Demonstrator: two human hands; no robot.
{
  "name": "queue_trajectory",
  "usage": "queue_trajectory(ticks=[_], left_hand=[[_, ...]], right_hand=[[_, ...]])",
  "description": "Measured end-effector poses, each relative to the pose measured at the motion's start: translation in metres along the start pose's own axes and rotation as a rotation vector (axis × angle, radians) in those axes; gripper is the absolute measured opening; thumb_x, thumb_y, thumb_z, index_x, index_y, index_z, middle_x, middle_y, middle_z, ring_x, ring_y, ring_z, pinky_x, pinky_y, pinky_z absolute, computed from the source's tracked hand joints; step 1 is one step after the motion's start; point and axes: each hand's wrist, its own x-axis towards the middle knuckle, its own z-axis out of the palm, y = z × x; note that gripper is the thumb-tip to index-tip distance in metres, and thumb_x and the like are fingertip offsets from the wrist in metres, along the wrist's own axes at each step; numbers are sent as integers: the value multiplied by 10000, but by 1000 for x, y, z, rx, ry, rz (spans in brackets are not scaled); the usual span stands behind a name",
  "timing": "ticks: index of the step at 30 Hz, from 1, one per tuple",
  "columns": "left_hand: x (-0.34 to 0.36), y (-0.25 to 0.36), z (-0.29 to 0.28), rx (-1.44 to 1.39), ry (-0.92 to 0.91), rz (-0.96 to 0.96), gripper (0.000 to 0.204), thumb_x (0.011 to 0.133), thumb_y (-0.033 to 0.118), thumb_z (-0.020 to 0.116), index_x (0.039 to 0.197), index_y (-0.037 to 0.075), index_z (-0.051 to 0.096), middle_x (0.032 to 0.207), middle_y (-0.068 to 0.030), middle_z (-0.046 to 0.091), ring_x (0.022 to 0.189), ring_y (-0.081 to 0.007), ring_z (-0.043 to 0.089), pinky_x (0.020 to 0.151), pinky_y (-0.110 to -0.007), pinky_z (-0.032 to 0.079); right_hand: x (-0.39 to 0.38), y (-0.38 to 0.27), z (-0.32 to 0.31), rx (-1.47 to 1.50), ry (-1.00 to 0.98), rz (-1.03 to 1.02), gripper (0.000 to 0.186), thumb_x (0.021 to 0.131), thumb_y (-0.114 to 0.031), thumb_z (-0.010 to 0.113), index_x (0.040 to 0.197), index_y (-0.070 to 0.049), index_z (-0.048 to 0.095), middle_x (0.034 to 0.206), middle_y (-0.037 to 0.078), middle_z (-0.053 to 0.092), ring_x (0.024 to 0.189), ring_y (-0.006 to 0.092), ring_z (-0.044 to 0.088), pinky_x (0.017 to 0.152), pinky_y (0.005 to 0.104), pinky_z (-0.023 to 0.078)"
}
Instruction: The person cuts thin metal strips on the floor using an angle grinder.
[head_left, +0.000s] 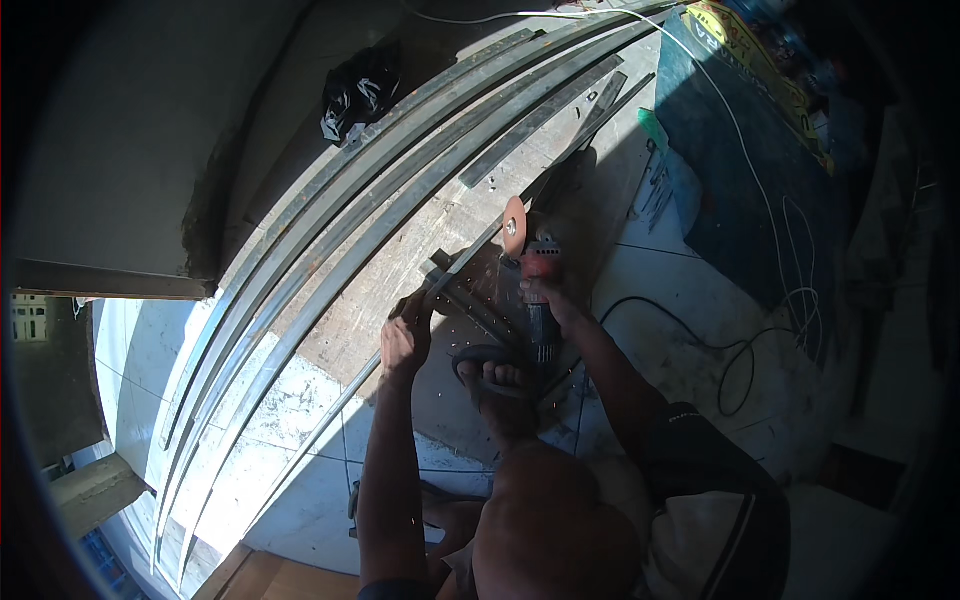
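My left hand (405,340) is closed on a long thin metal bar (470,255) that runs diagonally over a short cross piece of metal (470,310). My right hand (543,300) is wrapped round a red and black angle grinder (540,262) with a tan disc (515,226). The disc is beside the thin bar, to the upper right of my left hand; whether it touches is unclear. Small bright specks show below it. My sandalled foot (495,375) is just below the cross piece, between my two arms.
Several long metal bars (340,235) lie along the upper left on board and tiles (650,285). A black plastic bag (360,90) lies beyond them. A dark sheet (730,190) with a white cable is at right. A black cord (690,335) loops beside my right arm.
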Motion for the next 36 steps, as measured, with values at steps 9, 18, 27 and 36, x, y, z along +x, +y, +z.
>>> queue_trajectory(ticks=[9,18,27,36], left_hand=[[3,-1,-2,-55,0,15,285,970,163,563,1197,26,667,1176,-214,678,1098,-387,649,932,-417,520],[3,-11,1,-97,-11,25,274,969,142,568,1189,18,672,1188,-214,676,1121,-377,644,951,-412,512],[3,-16,-3,-149,-30,106,272,963,82,554,1201,-2,652,1179,-221,674,1114,-390,640,950,-415,508],[1,-19,-5,-212,-71,113,297,980,64,523,1249,-11,624,1221,-225,663,1174,-334,631,992,-377,482]], right_hand=[[-1,-4,0,-23,43,41,339,764,-108,787,1066,-47,647,858,30,676,742,123,665,668,296,544],[-1,-8,2,-97,49,-11,388,776,-110,769,1130,-60,617,909,35,661,765,139,659,687,308,550],[7,-4,1,50,-40,63,415,778,-92,776,1152,-48,604,913,26,654,766,140,659,681,310,555],[11,-2,1,-19,1,21,433,772,-82,780,1162,-61,593,906,20,645,742,130,651,656,307,556]])
